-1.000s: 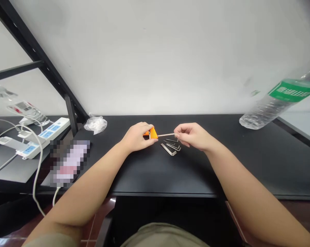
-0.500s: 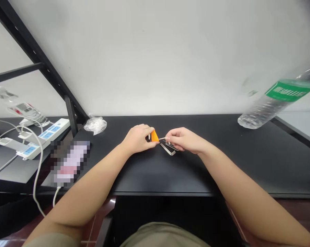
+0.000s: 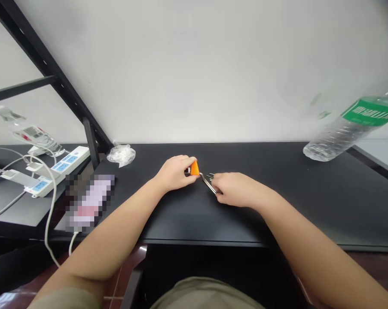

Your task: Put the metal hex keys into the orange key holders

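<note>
My left hand (image 3: 177, 172) pinches an orange holder (image 3: 195, 168) between thumb and fingers, just above the black table. Some metal shows on the holder's left side, partly hidden by my fingers. My right hand (image 3: 235, 188) is closed, palm down, around the right end of a bent silver hex key (image 3: 208, 183). That key's other end comes close to the holder's lower right edge; I cannot tell whether they touch. Thinner metal keys (image 3: 210, 176) poke out by my right fingertips, the rest of them hidden under the hand.
Crumpled clear plastic (image 3: 121, 155) lies near the wall at the left. A blurred-out phone-like slab (image 3: 92, 199) with a white cable rests left of my forearm. A power strip (image 3: 60, 169) and a bottle (image 3: 35, 135) are farther left; a green-labelled bottle (image 3: 351, 124) stands right.
My right hand has moved from a thin key at the holder down to the keys on the table and closed on a thicker one. My left hand keeps the holder in place.
</note>
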The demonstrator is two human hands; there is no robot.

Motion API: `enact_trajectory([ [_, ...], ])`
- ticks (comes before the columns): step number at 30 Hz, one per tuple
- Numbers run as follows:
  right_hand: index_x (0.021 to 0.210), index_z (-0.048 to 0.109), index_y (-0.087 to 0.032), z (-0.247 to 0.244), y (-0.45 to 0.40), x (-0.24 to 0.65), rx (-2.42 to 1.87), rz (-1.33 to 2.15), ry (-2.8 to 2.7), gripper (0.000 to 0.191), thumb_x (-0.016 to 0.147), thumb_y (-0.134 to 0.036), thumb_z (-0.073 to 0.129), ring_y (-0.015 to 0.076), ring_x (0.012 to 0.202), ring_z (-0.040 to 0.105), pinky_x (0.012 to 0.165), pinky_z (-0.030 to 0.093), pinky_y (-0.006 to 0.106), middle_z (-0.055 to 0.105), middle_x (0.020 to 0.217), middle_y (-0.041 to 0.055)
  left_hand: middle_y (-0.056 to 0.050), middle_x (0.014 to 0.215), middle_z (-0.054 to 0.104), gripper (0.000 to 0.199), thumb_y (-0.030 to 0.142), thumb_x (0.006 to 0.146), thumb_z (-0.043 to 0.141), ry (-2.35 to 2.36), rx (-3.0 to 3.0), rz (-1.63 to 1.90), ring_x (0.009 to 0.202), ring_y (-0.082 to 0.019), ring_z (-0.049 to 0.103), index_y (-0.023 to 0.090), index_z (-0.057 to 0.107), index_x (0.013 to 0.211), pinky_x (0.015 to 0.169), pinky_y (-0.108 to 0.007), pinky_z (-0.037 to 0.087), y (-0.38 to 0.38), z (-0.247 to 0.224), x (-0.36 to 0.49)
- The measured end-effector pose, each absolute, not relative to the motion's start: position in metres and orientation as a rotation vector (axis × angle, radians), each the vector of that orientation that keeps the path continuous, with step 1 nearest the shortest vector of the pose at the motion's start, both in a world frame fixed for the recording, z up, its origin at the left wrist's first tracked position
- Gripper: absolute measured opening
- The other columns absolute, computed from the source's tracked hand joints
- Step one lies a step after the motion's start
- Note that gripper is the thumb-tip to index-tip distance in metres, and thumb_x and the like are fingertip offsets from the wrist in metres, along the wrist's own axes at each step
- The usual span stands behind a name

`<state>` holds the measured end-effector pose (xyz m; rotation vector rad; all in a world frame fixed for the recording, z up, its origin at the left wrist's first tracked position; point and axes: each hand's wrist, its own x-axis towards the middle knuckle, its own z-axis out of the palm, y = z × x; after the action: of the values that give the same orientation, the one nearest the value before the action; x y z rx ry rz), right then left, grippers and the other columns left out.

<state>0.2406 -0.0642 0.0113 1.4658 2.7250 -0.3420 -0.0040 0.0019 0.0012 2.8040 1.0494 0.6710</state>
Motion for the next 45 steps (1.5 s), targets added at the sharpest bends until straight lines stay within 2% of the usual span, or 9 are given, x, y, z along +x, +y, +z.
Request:
enact_trajectory([
  [3,0.075,0.06,-0.019,0.01,-0.067,0.234,1.491,-0.085,2.735,0.011,0.083,-0.014,0.057,0.0149,0.059,0.051,0.056,0.029,0.031,0.063,0.08,0.0057,0.0,0.081,0.06,0.022,0.041,0.088,0.066,1.05,2.797,0.671,0.075,-0.017,0.054,0.022,0.056,0.095,0.067,-0.03,0.04,0.002,0.002,-0.003],
  [5,0.076,0.061,-0.019,0.011,-0.064,0.235,1.535,-0.038,2.76,0.011,0.085,-0.015,0.056,0.0149,0.06,0.052,0.056,0.03,0.031,0.064,0.081,0.0058,0.0,0.082,0.061,0.021,0.04,0.087,0.066,1.052,2.795,0.667,0.074,-0.017,0.054,0.022,0.057,0.095,0.067,-0.03,0.04,0.002,0.002,-0.003],
  [12,0.088,0.069,-0.022,0.023,-0.048,0.257,1.79,-0.433,3.151,0.016,0.096,-0.027,0.056,0.0159,0.074,0.06,0.066,0.044,0.029,0.069,0.087,0.003,0.0,0.078,0.059,0.024,0.042,0.085,0.067,1.092,2.816,0.647,0.072,-0.017,0.053,0.022,0.053,0.086,0.068,-0.03,0.041,0.002,0.004,-0.005],
  [19,0.087,0.074,-0.022,0.02,-0.05,0.248,1.944,-0.725,3.373,0.02,0.097,-0.032,0.06,0.0152,0.065,0.061,0.063,0.046,0.031,0.071,0.087,0.0037,0.0,0.078,0.059,0.026,0.044,0.084,0.068,1.079,2.804,0.655,0.073,-0.017,0.054,0.022,0.054,0.084,0.069,-0.03,0.042,0.001,0.005,-0.005],
  [28,0.088,0.076,-0.022,0.019,-0.048,0.245,2.076,-0.782,3.254,0.028,0.098,-0.04,0.057,0.0193,0.071,0.065,0.068,0.05,0.034,0.073,0.092,0.0071,-0.001,0.077,0.059,0.026,0.046,0.084,0.069,1.045,2.767,0.72,0.074,-0.017,0.056,0.022,0.057,0.083,0.07,-0.03,0.043,0.0,0.005,-0.005],
  [32,0.093,0.077,-0.022,0.02,-0.051,0.242,1.911,-0.623,3.293,0.03,0.1,-0.036,0.052,0.0203,0.081,0.065,0.076,0.049,0.033,0.074,0.095,0.0073,-0.002,0.079,0.061,0.025,0.045,0.083,0.07,1.03,2.772,0.713,0.075,-0.018,0.057,0.022,0.059,0.084,0.07,-0.03,0.043,0.002,0.002,-0.007],
  [38,0.093,0.077,-0.021,0.018,-0.054,0.24,1.655,-0.428,3.309,0.034,0.104,-0.032,0.046,0.0188,0.08,0.062,0.075,0.045,0.031,0.071,0.09,0.0076,-0.001,0.077,0.06,0.025,0.045,0.083,0.07,1.03,2.77,0.697,0.074,-0.017,0.056,0.022,0.06,0.083,0.071,-0.029,0.044,0.003,0.001,-0.007],
  [42,0.1,0.078,-0.023,0.009,-0.052,0.233,1.589,-0.468,3.244,0.033,0.104,-0.032,0.047,0.0175,0.081,0.061,0.075,0.044,0.03,0.07,0.094,0.0067,-0.001,0.078,0.062,0.021,0.041,0.083,0.07,0.98,2.751,0.697,0.075,-0.017,0.058,0.022,0.062,0.086,0.073,-0.029,0.046,0.0,0.002,-0.004],
  [45,0.106,0.077,-0.024,0.004,-0.049,0.227,1.64,-0.583,3.174,0.032,0.105,-0.03,0.046,0.0163,0.078,0.06,0.072,0.042,0.028,0.069,0.089,0.0045,0.0,0.082,0.065,0.021,0.036,0.084,0.067,0.954,2.687,0.696,0.075,-0.017,0.06,0.024,0.064,0.101,0.072,-0.028,0.047,-0.001,0.001,-0.003],
])
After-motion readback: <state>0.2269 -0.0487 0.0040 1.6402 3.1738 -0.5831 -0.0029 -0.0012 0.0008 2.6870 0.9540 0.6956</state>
